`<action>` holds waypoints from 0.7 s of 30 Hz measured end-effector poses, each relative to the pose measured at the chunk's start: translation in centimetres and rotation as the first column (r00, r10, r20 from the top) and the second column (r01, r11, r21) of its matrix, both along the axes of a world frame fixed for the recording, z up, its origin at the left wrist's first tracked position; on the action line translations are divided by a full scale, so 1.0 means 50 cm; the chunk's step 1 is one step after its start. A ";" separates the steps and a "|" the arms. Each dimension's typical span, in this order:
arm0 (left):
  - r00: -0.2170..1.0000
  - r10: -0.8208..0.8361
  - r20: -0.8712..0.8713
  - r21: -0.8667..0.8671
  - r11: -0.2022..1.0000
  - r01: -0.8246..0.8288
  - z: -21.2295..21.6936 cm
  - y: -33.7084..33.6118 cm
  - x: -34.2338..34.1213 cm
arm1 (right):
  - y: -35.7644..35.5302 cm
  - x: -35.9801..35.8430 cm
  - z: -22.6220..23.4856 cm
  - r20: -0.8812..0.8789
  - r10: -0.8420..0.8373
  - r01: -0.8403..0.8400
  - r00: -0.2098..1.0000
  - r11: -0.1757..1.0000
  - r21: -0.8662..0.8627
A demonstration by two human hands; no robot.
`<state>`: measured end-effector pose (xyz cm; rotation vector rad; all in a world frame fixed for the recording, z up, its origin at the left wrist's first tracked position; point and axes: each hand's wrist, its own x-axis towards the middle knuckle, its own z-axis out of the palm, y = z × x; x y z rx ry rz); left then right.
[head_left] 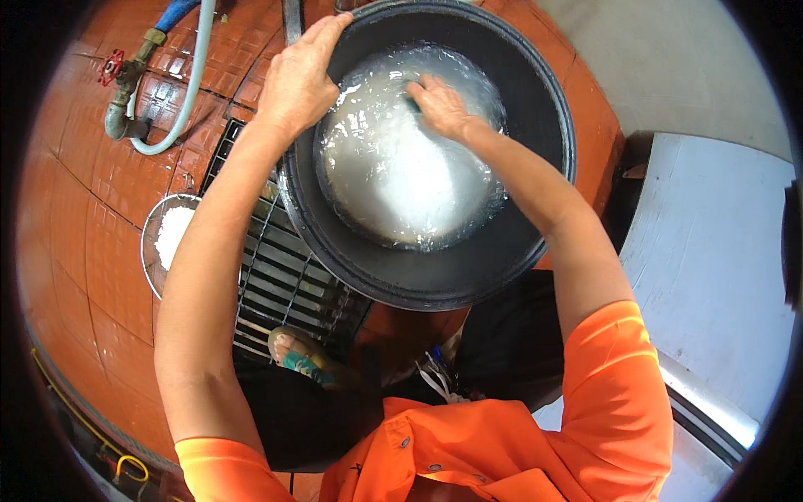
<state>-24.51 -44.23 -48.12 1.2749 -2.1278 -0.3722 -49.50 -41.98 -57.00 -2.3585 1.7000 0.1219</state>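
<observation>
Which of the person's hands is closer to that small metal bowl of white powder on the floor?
The left. The left hand grips the big black pan's rim, on the side toward the metal bowl. The right hand is inside the pan, in the foamy water, farther away.

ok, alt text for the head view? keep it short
Seen from above, a person in an orange shirt scrubs inside a large black pot of soapy water: the left hand grips its rim, the right hand presses a green scrubber into the suds. The pot sits over a metal floor grate on red tiles, a sieve of white grains beside it.
</observation>
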 end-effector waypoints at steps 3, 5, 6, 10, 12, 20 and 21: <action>1.000 0.010 0.001 -0.003 1.000 -0.010 -0.007 -0.006 -0.007 | -0.056 -0.082 0.055 -0.400 0.526 -0.606 0.751 0.789 -0.100; 1.000 0.002 -0.006 -0.006 1.000 -0.002 -0.014 -0.006 -0.004 | -0.089 -0.092 0.156 -0.531 0.673 -0.822 0.515 0.563 -0.083; 1.000 -0.012 -0.022 -0.017 1.000 0.012 -0.008 -0.005 -0.008 | -0.111 -0.137 0.183 -0.583 0.664 -0.861 0.468 0.490 -0.133; 0.999 -0.034 0.034 -0.031 0.999 0.035 -0.011 0.004 -0.011 | 0.022 -0.256 0.224 -0.612 0.698 -0.717 0.372 0.634 0.288; 1.000 -0.008 0.009 -0.056 0.998 0.009 -0.020 -0.002 -0.013 | 0.190 -0.257 0.209 -0.486 0.612 -0.339 0.624 0.772 0.538; 0.999 -0.035 -0.024 -0.089 0.996 0.032 -0.026 0.005 -0.019 | 0.400 0.139 0.249 0.423 -0.276 -0.117 0.863 0.706 0.699; 0.999 -0.038 -0.022 -0.073 0.997 0.036 -0.023 0.005 -0.018 | 0.411 0.104 0.242 0.468 -0.223 -0.180 0.855 0.719 0.671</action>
